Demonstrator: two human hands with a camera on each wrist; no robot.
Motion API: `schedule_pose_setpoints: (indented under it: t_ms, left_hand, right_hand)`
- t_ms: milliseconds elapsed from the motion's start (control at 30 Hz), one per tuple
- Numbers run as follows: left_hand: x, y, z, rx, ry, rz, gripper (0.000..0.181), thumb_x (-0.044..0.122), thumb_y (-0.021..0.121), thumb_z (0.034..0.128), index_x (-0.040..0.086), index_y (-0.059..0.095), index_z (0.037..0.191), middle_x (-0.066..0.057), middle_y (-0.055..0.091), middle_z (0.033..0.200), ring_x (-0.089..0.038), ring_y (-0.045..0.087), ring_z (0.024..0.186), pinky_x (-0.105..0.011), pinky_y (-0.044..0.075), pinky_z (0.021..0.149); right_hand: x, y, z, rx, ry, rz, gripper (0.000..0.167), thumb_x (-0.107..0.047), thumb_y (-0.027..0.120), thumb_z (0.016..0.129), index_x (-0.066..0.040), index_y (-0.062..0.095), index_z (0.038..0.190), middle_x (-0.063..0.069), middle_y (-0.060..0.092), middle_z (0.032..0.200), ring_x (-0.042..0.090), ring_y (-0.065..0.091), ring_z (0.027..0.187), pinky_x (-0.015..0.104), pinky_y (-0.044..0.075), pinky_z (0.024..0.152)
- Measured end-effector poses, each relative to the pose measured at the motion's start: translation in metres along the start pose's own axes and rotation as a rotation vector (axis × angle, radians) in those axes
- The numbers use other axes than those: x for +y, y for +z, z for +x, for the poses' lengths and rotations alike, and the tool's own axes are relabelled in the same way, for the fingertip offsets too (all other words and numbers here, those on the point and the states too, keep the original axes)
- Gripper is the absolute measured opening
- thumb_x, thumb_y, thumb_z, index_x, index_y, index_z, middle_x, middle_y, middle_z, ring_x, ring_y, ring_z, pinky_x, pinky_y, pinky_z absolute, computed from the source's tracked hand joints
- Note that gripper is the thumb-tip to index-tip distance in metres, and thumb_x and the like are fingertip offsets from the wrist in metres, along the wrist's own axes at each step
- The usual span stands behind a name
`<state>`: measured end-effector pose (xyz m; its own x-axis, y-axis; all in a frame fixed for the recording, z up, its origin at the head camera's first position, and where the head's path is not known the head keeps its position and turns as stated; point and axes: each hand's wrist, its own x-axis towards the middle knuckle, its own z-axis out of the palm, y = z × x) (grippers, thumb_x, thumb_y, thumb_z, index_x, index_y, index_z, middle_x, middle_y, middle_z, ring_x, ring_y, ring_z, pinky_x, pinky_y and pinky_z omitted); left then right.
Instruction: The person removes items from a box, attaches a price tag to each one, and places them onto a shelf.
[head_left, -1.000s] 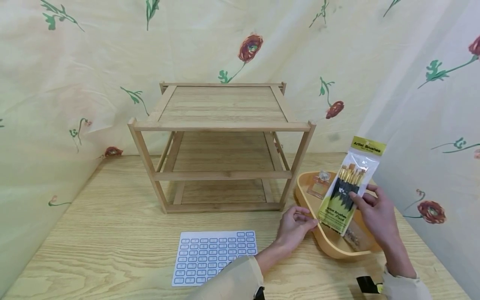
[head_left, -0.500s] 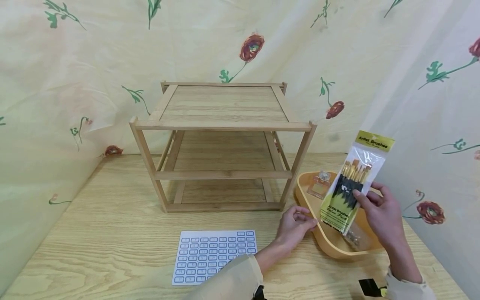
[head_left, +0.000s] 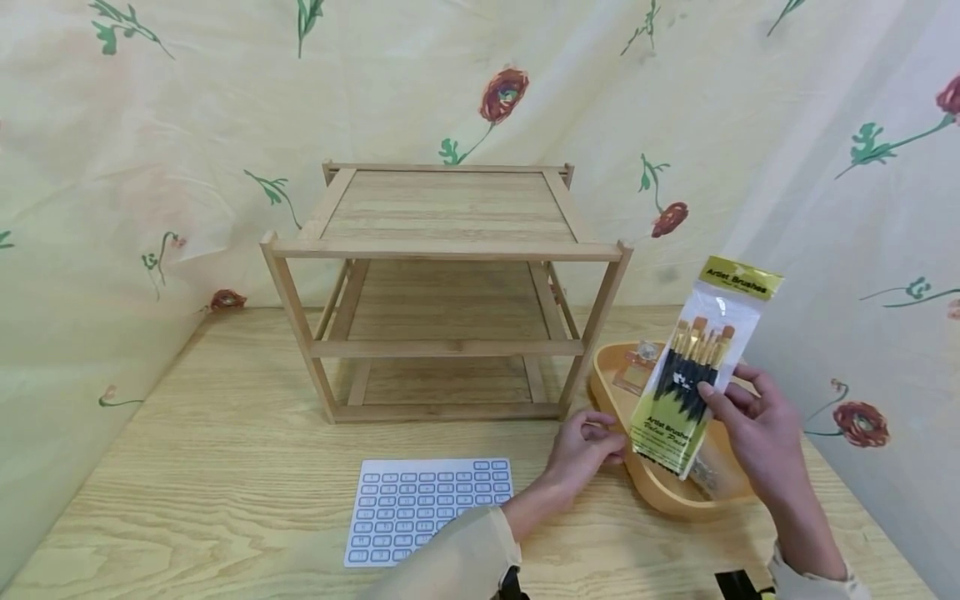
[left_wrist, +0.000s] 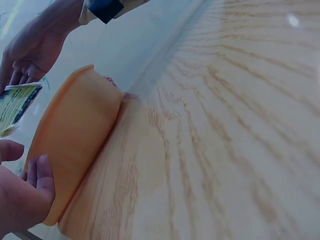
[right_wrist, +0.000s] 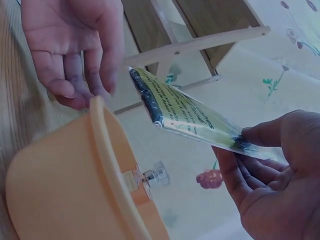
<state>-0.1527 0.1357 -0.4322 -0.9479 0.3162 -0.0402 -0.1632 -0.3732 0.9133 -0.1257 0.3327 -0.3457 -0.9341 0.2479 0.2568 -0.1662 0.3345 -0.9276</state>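
My right hand [head_left: 761, 433] pinches a clear packet of artist brushes [head_left: 686, 367] by its right edge, thumb in front, tilted above an orange tray [head_left: 660, 500]. In the right wrist view the packet [right_wrist: 175, 107] is seen edge-on, held between thumb and fingers [right_wrist: 237, 175]. My left hand [head_left: 573, 458] is beside the tray's left rim, fingers loosely bent with nothing between them; whether the fingertips touch the rim I cannot tell. In the tray are a glass bottle [head_left: 633, 379] and a clear bag [head_left: 708, 477], partly hidden by the packet.
A wooden rack with shelves [head_left: 450, 250] stands left of the tray. A white sheet with a printed grid of blue boxes [head_left: 420, 508] lies on the table [head_left: 225, 467] in front of it. Flowered cloth [head_left: 405, 83] hangs behind and at both sides.
The brush packet first moved up and right, then back left, still pinched by my right hand. My left hand's thumb has drawn back slightly from the tray's rim.
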Motion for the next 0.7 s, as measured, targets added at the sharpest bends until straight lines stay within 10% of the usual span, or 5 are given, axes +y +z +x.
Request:
schedule_pose_setpoints:
  t_ms: [700]
  left_hand:
    - [0.022,-0.031,-0.001,-0.021,0.010,0.094,0.030,0.003,0.070,0.0931,-0.007,0.062,0.120,-0.004,0.068,0.091,-0.026,0.070,0.087,-0.035,0.059,0.082]
  right_hand:
    - [-0.002,0.020,-0.021,-0.123,-0.023,0.145,0.024,-0.003,0.064,0.102,-0.010,0.053,0.122,-0.013,0.076,0.102,0.004,0.072,0.089,0.013,0.053,0.080]
